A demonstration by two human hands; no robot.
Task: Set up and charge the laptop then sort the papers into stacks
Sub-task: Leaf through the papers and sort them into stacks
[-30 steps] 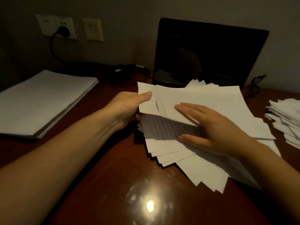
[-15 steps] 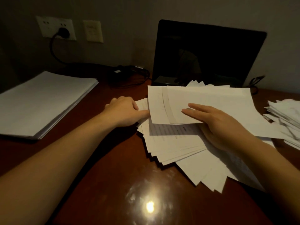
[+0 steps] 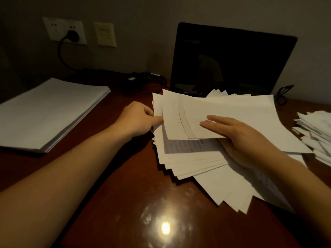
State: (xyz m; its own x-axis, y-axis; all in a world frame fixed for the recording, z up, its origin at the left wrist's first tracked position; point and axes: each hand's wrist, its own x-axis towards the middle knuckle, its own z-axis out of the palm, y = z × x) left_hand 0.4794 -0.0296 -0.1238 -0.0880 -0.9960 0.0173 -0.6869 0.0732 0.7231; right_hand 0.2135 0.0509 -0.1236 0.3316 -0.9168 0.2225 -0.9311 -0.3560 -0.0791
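Observation:
A fanned, messy pile of white papers (image 3: 193, 163) lies in the middle of the desk, in front of the open black laptop (image 3: 231, 61). My right hand (image 3: 245, 138) holds a few blank sheets (image 3: 232, 113) lifted off the pile, fingers on top and thumb beneath. A printed sheet (image 3: 188, 144) shows below them. My left hand (image 3: 138, 119) pinches the left edge of the sheets near the pile's top. A neat stack of white paper (image 3: 48, 113) sits at the left. A rough heap of sheets (image 3: 317, 133) lies at the right edge.
The charger brick and cable (image 3: 136, 81) lie behind the papers, and the plug (image 3: 72, 35) sits in the wall socket. A second wall plate (image 3: 105, 34) is beside it. The dark wooden desk (image 3: 116, 203) reflects a lamp glare near its front edge.
My right hand has drawn the lifted sheets slightly to the right and higher. My left hand let go of the top sheet's corner and now pinches sheet edges lower on the pile.

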